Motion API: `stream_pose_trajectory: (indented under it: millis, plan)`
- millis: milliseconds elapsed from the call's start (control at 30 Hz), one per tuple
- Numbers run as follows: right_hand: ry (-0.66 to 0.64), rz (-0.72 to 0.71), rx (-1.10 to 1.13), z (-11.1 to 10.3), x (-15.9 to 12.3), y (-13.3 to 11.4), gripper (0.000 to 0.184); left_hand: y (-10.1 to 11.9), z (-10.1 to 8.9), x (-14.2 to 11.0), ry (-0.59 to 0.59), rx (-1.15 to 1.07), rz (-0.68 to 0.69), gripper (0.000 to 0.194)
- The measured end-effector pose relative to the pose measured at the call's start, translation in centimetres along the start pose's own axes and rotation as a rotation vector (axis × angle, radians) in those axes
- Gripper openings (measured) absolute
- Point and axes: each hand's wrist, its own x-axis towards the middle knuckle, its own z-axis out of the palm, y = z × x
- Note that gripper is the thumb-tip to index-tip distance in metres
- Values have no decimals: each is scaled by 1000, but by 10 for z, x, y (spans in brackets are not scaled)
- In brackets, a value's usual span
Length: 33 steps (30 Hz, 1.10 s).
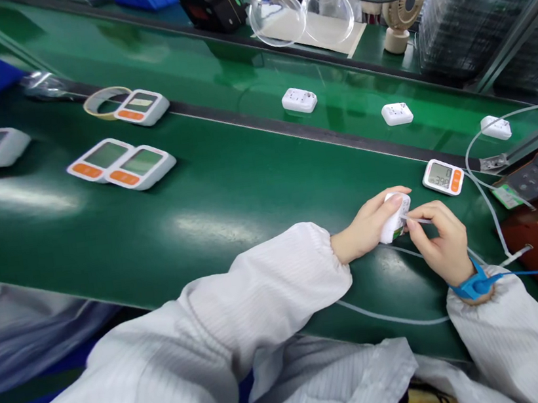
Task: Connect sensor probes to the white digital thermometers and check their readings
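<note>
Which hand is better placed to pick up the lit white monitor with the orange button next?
Right. The right hand pinches only a thin tube and sits nearest the white monitor with the orange button. The left hand is wrapped around the small white device.

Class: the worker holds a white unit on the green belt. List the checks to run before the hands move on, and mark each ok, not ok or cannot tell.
1. Left hand grips the unit: ok.
2. Right hand fingertips at the unit's end, on a thin tube: ok.
3. Tube fully seated in the unit: cannot tell.
4. Blue wrist strap on the right wrist, cord attached: ok.
5. Monitor nearby on the belt shows digits: ok.
6. Belt moving or stopped: cannot tell.
</note>
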Motion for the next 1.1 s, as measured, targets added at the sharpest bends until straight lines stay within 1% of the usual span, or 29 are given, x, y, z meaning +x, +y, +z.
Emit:
stream_pose_trajectory:
  millis: [133,333,533,733,867,1100]
  plan:
    - [6,7,-22,-1,0,-1,9,0,0,0,-1,-2,9,66]
    - [8,2,-21,-2,0,0,9,0,1,-1,4,4,-3,70]
    - [16,10,-23,-2,0,0,10,1,1,-1,-8,3,-1,65]
    - [-26,18,16,-2,1,0,11,0,0,-1,-10,10,-8,69]
    - [-10,14,6,-2,1,-1,11,0,1,-1,-18,4,-13,73]
    - [-19,18,-17,-2,0,0,12,0,2,-1,-24,-15,-22,72]
